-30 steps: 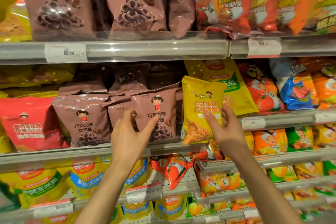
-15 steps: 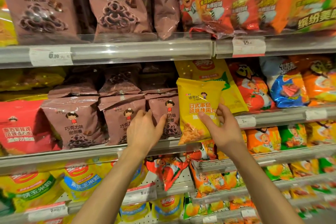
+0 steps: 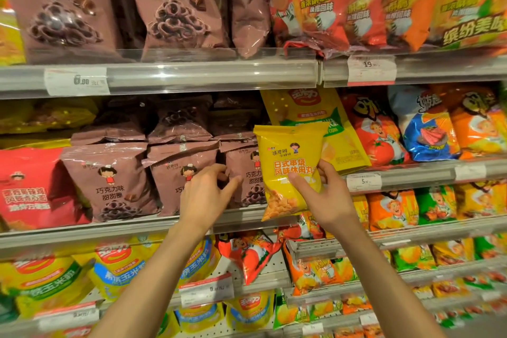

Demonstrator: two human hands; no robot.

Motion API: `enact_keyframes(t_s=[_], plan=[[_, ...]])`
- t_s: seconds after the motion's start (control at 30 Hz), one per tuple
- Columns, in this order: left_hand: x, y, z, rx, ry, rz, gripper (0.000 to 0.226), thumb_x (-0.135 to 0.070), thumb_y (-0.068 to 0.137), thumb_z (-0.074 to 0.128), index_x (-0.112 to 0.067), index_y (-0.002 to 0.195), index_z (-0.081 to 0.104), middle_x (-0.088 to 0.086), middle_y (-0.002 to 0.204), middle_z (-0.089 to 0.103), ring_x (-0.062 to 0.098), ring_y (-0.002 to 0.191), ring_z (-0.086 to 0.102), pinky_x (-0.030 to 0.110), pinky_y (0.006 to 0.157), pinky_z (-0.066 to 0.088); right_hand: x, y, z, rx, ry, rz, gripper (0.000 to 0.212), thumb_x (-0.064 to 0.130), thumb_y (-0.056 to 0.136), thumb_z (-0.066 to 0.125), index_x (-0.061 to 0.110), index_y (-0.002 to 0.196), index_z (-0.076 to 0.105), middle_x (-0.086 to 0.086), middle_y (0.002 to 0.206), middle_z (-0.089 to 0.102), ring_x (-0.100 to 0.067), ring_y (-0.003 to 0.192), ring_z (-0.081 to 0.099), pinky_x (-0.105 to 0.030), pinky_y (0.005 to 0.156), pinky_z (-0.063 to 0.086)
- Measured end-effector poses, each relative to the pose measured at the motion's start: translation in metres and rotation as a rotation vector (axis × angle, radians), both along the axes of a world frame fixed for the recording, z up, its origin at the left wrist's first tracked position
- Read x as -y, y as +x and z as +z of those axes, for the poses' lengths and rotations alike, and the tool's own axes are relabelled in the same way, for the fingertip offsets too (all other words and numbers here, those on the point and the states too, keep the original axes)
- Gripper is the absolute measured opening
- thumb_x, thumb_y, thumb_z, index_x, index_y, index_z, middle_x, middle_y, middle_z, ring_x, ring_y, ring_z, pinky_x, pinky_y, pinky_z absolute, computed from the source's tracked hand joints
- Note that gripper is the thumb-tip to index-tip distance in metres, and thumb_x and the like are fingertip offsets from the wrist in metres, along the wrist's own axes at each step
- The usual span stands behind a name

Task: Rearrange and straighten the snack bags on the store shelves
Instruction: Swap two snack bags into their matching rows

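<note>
Head view, near to far. Right hand (image 3: pixel 326 197) pinches yellow snack bag (image 3: pixel 288 170), thumb on front, fingers behind, bag lifted clear of shelf edge (image 3: pixel 241 212). Left hand (image 3: pixel 204 195) at 9 o'clock of bag, fingers loosely curled at brown bags (image 3: pixel 247 170), grip on one not clear. Step judged: making slot for stray yellow bag, or pulling it from row. Next move calls for parting brown bags, then sliding bag in upright. Bag's long axis near vertical, top toward 12 o'clock, tipped slightly toward 11; print faces camera.
</note>
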State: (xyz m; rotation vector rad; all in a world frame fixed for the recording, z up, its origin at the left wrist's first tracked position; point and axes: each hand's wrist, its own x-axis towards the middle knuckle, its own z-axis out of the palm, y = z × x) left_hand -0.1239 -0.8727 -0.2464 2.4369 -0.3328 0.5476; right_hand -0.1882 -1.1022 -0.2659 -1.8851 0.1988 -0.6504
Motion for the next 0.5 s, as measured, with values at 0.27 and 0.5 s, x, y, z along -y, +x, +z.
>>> enact_keyframes(t_s=[0.27,0.5], plan=[[-0.035,-0.021,-0.005,0.023,-0.223,-0.059,0.017,-0.029,0.096,0.069,-0.024,0.112,0.072,-0.014,0.089,0.073,0.004,0.081,0.069,0.035,0.081,0.057,-0.01,-0.014,-0.001,-0.015,0.019,0.053,0.05,0.059,0.082,0.074,0.038,0.123,0.056,0.033,0.113,0.062,0.018,0.106,0.056,-0.007,0.085,0.04],[-0.073,-0.043,-0.011,-0.086,-0.514,-0.139,0.009,-0.024,0.096,0.071,-0.027,0.104,0.074,-0.021,0.096,0.075,0.0,0.087,0.069,0.01,0.076,0.05,-0.025,-0.027,-0.01,0.032,0.092,0.178,0.037,0.036,0.088,0.077,0.026,0.12,0.062,0.022,0.111,0.072,0.009,0.107,0.064,-0.01,0.086,0.049]])
